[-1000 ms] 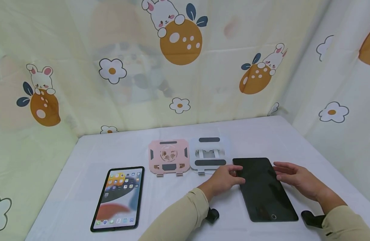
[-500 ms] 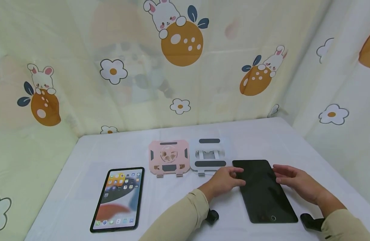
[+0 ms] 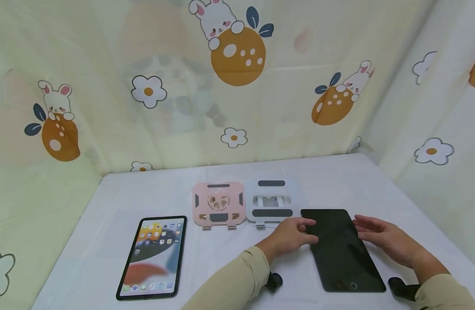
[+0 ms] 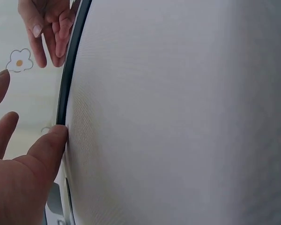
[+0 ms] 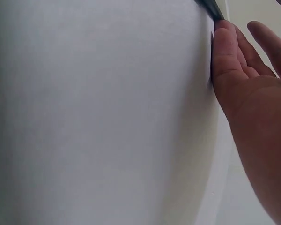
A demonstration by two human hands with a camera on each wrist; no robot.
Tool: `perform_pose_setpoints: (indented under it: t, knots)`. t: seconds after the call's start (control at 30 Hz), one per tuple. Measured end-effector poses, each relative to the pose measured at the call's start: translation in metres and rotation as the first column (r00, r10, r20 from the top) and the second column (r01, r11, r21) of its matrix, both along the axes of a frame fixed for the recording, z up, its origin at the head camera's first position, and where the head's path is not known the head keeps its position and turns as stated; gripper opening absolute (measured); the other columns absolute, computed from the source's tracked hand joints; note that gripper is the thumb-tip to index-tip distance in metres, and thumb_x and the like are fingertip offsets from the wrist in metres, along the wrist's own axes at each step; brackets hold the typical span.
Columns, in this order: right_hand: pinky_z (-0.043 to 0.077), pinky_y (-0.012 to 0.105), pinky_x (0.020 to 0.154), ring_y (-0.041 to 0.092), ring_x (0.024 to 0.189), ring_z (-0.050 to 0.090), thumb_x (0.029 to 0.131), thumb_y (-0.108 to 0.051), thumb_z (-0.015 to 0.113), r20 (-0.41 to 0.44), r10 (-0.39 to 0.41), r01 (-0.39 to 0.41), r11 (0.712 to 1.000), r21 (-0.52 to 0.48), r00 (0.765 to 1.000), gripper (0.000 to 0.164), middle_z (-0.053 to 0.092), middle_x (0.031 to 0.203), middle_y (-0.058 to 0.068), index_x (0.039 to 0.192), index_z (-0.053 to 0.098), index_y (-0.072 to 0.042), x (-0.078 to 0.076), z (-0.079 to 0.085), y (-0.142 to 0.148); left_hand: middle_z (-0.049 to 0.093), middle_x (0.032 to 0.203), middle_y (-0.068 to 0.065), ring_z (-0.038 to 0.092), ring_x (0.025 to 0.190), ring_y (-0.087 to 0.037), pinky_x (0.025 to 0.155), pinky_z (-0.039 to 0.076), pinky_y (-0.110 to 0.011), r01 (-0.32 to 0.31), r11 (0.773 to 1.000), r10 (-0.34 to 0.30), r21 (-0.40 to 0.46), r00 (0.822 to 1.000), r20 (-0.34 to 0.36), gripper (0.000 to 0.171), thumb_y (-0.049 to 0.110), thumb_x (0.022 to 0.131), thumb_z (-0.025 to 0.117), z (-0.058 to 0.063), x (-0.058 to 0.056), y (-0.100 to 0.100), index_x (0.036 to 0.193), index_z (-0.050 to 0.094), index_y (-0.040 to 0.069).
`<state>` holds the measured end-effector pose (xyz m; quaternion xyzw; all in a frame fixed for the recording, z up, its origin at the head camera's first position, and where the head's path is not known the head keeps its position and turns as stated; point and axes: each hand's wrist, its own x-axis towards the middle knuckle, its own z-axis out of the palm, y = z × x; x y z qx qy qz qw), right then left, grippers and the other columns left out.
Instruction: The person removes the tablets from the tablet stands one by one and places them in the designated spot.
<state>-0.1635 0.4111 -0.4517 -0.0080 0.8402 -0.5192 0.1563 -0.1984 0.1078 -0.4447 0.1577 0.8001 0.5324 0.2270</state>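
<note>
A black tablet [image 3: 342, 249] with a dark screen lies flat on the white tablecloth at the right in the head view. My left hand [image 3: 289, 234] touches its left edge with fingers extended. In the left wrist view a fingertip of that hand [image 4: 33, 173] meets the tablet's dark edge [image 4: 68, 75]. At the opposite edge rests my right hand [image 3: 390, 243], its fingers loosely straight. The right wrist view shows the right hand's fingertips [image 5: 225, 44] against a small visible bit of the tablet [image 5: 210, 8].
Another tablet [image 3: 152, 258] with a lit home screen lies at the left. A pink foldable stand [image 3: 219, 189] and a light blue one [image 3: 271, 193] lie side by side farther back. Printed curtains [image 3: 284, 116] border the table [image 3: 144, 193].
The head view has shifted slightly, so everything sits a little lower and farther right. Both hands stay at the dark tablet's edges.
</note>
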Motion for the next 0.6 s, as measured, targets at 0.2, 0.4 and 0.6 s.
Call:
perform_pose_setpoints:
  t: [0.2,0.4,0.6]
  knots:
    - [0.045,0.014,0.086,-0.017,0.104,0.048,0.104,-0.022,0.056,0.0,0.001,-0.001,1.0,-0.008,1.0,0.069,0.026,0.153,0.037,0.153,0.021,0.011,0.0,0.002,0.002,0.066,0.118,0.0,0.058,0.11,-0.007,0.088,0.047,-0.024,0.001,1.0,-0.001,0.014,1.0,-0.01,0.04,0.022,0.086,0.08,0.002,0.0,0.002,0.125,0.071,0.023]
    - [0.048,0.02,0.089,0.009,0.121,0.054,0.105,-0.025,0.052,0.001,0.026,-0.026,0.998,0.057,1.0,0.067,0.027,0.153,0.036,0.153,0.021,0.011,0.001,0.007,0.0,0.066,0.123,-0.002,0.058,0.115,-0.007,0.087,0.049,-0.025,0.008,1.0,-0.008,0.004,1.0,-0.009,0.046,0.023,0.086,0.08,0.007,0.001,0.0,0.13,0.068,0.025]
    - [0.044,0.06,0.1,0.054,0.135,0.034,0.102,-0.036,0.057,-0.061,0.035,-0.019,0.968,0.252,0.998,0.075,0.029,0.152,0.036,0.151,0.025,0.01,0.004,0.024,-0.02,0.063,0.132,-0.001,0.057,0.121,-0.007,0.09,0.051,-0.03,0.002,1.0,-0.002,0.013,1.0,-0.024,0.052,0.026,0.085,0.081,0.019,0.0,-0.015,0.134,0.065,0.029]
